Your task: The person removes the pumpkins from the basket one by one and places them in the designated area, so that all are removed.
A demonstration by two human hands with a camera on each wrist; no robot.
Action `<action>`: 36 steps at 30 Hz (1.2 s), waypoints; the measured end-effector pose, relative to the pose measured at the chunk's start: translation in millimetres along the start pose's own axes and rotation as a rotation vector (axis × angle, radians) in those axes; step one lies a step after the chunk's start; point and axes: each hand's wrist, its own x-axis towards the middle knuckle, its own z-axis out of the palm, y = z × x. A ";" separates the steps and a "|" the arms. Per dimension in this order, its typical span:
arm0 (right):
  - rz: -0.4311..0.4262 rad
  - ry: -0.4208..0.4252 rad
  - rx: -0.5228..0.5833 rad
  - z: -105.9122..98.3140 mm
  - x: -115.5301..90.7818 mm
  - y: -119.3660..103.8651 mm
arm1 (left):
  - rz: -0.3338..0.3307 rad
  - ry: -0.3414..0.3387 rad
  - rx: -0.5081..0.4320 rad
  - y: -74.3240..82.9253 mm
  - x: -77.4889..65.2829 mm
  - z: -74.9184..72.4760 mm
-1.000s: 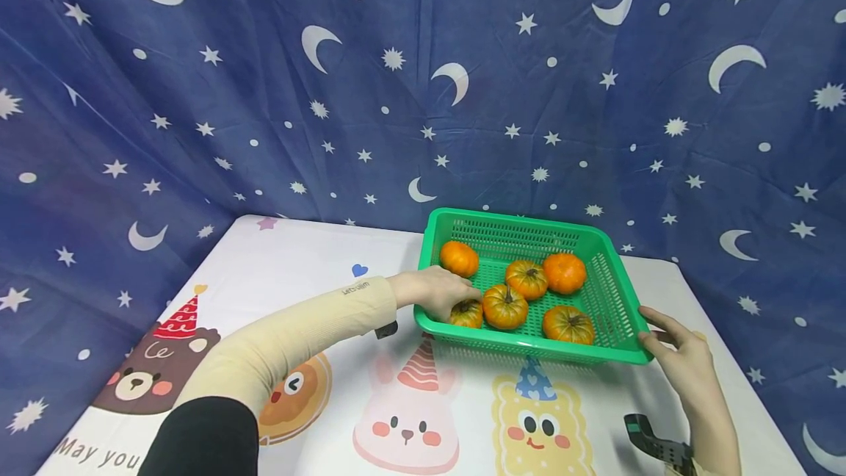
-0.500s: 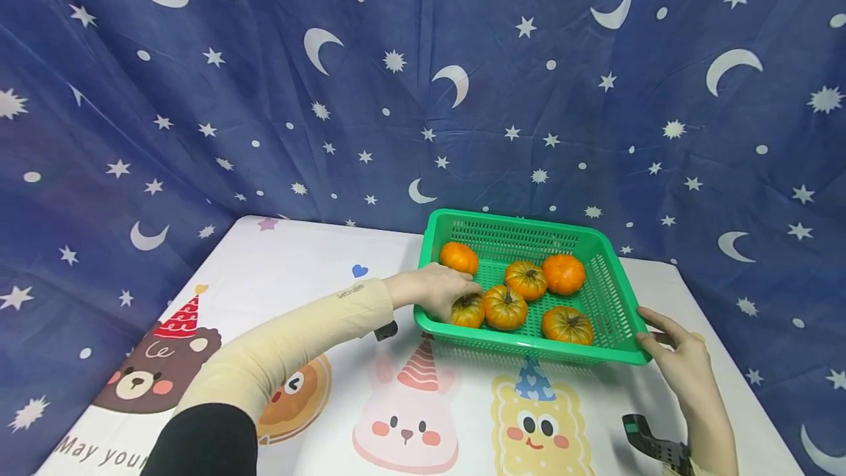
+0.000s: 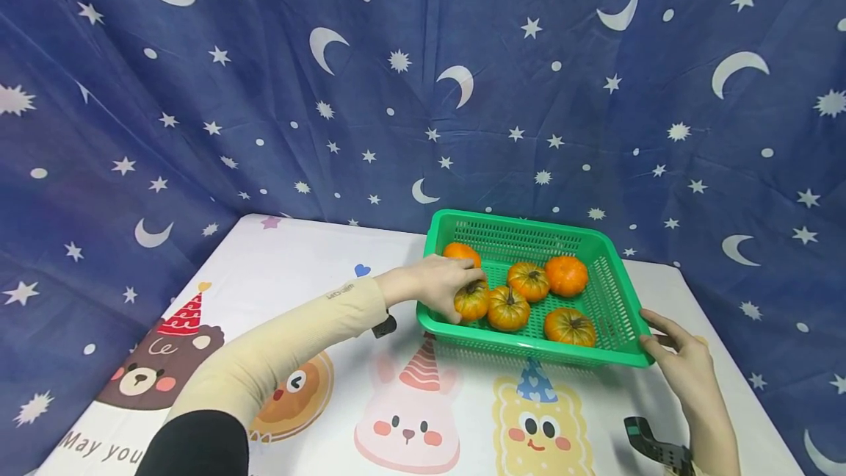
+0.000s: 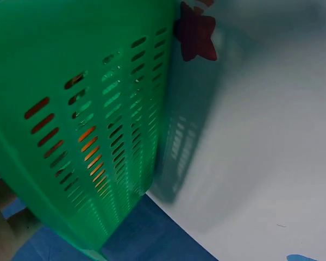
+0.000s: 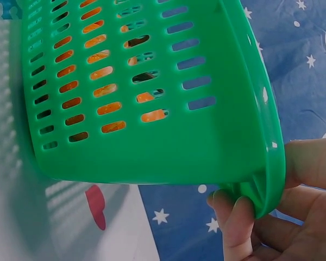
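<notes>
While our right grip (image 3: 687,360) pinches the green basket (image 3: 522,344) near its front right corner, thumb and fingers curled about the rim, our left grip (image 3: 438,285) reaches over the left side and holds a striped pumpkin (image 3: 472,303) between thumb and fingers. That pumpkin is inside the basket, toward its front left corner, just beside a second pumpkin (image 3: 510,310); whether the two touch, or whether ours is clear of the basket's floor, we cannot tell. We judge the step in hand to be securing this one pumpkin, with the basket steadied from the other side. Any move from here, as we see it, calls for a firm hold, no nudge to the orange pumpkin (image 3: 460,250) behind our knuckles, and no sliding of the basket on the surface (image 3: 317,263).
</notes>
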 end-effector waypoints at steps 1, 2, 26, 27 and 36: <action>0.001 0.001 -0.001 0.2 0.1 0.0 | -0.001 0.010 -0.007 0.1 -0.9 -0.7; 0.005 0.004 -0.002 0.4 0.0 -0.1 | 0.000 0.021 -0.011 0.0 -1.9 -1.4; -0.019 0.013 0.010 1.1 -0.1 3.2 | -0.085 0.303 -0.095 -21.3 -43.2 -18.1; -0.018 0.013 0.010 1.1 0.0 3.2 | -0.092 0.306 -0.091 -22.8 -45.4 -18.4; 0.001 0.007 0.015 1.2 0.8 2.4 | -0.135 0.345 -0.083 -33.0 -61.9 -18.8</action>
